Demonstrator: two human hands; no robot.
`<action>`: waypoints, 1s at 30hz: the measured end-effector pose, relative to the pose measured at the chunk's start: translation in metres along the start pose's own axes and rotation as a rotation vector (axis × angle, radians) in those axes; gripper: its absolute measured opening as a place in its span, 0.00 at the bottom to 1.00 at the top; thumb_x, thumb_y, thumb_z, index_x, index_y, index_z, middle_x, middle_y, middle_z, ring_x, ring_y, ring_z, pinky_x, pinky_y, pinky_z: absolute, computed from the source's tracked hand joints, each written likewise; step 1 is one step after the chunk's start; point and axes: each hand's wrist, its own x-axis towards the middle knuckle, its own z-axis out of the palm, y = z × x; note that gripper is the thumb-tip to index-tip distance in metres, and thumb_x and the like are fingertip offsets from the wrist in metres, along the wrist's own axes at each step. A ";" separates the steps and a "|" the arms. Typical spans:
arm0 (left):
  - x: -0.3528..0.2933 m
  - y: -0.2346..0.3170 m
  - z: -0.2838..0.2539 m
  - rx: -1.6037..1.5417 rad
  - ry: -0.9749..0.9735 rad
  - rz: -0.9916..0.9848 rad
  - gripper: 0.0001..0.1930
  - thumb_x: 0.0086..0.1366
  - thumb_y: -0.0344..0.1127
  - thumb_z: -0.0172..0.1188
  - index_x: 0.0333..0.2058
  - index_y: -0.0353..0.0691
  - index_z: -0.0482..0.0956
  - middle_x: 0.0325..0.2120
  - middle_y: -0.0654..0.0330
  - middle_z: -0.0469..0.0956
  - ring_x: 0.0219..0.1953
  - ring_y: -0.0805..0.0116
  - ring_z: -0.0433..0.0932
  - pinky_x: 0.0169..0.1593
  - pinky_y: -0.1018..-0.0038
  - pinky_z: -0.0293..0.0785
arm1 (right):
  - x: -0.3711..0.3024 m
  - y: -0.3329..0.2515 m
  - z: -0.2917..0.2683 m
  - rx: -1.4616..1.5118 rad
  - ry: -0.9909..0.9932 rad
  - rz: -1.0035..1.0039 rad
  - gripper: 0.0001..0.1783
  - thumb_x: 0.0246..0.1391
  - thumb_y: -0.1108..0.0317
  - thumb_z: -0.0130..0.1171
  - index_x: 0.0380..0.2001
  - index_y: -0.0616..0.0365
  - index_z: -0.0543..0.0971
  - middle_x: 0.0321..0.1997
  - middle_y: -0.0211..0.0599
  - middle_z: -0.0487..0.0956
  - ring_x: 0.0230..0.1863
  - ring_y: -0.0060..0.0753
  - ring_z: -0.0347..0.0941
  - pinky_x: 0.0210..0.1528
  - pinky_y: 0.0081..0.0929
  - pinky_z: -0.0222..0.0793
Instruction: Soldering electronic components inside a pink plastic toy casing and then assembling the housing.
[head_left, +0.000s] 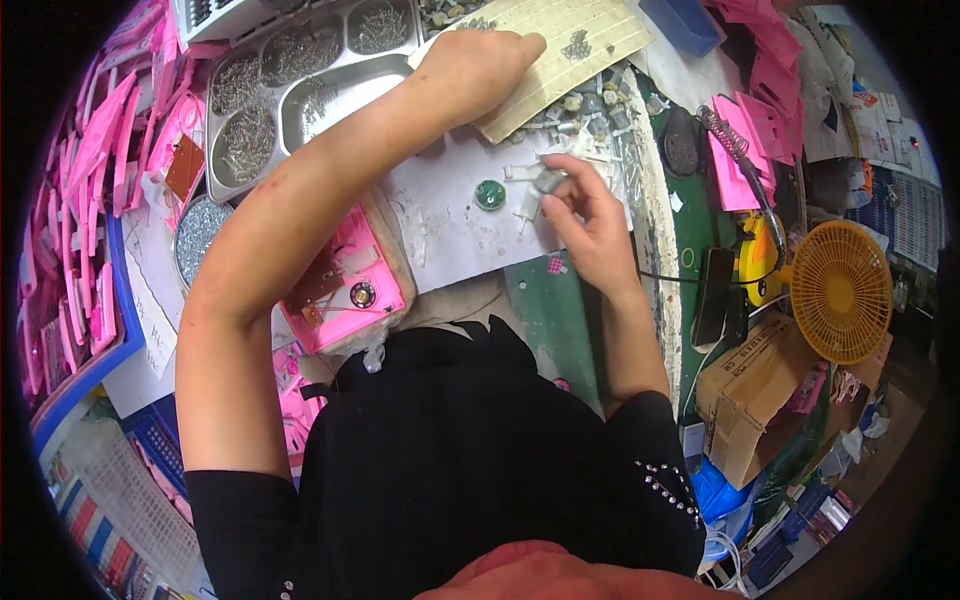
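Small-parts assembly workshop, crowded green bench (548, 322), steel compartment tray (362, 84) of tiny metal pieces (380, 26), pink plastic casings (92, 200) heaped in a blue-rimmed bin (92, 382), open pink housing (388, 284) with brown board (314, 284), cardboard box (745, 395) near an orange fan (840, 292)

White sheet (445, 225) and black phone (712, 295) on a green bench (540, 315).

The left hand (478, 72) is reaching over the board (555, 78). The right hand (597, 228) is pinching a clear part (546, 182). On the paper (450, 232), a green disc (490, 195) is lying near the right hand.
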 end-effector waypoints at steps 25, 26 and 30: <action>-0.237 0.072 -0.094 -0.967 0.176 -0.567 0.07 0.63 0.21 0.65 0.40 0.33 0.83 0.36 0.58 0.82 0.33 0.73 0.81 0.34 0.78 0.78 | 0.023 -0.052 0.028 -0.354 -0.260 0.096 0.26 0.60 0.79 0.60 0.62 0.63 0.74 0.33 0.26 0.78 0.34 0.12 0.72 0.37 0.14 0.66; -0.240 0.076 -0.093 -0.979 0.190 -0.593 0.07 0.63 0.21 0.65 0.40 0.33 0.83 0.36 0.58 0.82 0.32 0.74 0.81 0.33 0.78 0.78 | 0.013 -0.054 0.048 -0.161 -0.213 0.096 0.26 0.59 0.79 0.60 0.62 0.64 0.73 0.33 0.26 0.78 0.34 0.13 0.72 0.37 0.14 0.66; -0.248 0.083 -0.080 -1.140 0.275 -0.726 0.11 0.64 0.21 0.65 0.45 0.33 0.80 0.36 0.59 0.82 0.35 0.76 0.83 0.37 0.79 0.81 | -0.006 -0.039 0.092 0.380 -0.351 0.186 0.27 0.59 0.78 0.62 0.62 0.66 0.72 0.32 0.26 0.77 0.34 0.15 0.73 0.37 0.14 0.66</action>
